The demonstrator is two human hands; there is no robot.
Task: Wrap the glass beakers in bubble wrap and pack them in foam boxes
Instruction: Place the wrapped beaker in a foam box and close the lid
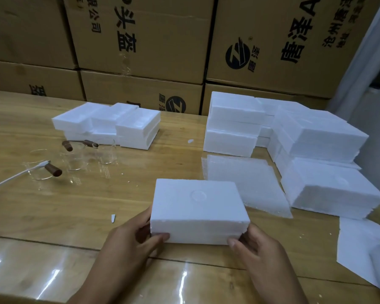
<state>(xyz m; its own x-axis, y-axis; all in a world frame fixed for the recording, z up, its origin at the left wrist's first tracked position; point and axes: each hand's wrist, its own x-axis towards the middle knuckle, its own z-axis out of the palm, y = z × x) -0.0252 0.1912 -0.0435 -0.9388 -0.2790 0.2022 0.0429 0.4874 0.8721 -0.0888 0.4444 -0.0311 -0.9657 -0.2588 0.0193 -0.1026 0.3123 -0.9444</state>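
Lower middle of the frame: a closed foam box [198, 207] on the surface [53, 216], clamped at its two near corners. Left hand [138, 235] wrapped round the left end with the thumb on the front face, right hand [255, 244] mirrored on the right end, the hands well apart with the box between them. At the left middle, three glass beakers [75, 156], unwrapped and seemingly upright, the nearest crossed by a white cable [13, 176]. Flat just right of the box, a sheet of bubble wrap [246, 183], beside stacked foam boxes [316, 137]. Likely trouble from here: squeezing too hard at the corners and crumbling the brittle foam, with crumbs [113, 218] already lying nearby; lifting by the lower half alone and letting the upper half slide off along the seam; snagging the cable on a reach leftward and toppling a beaker against its neighbours.
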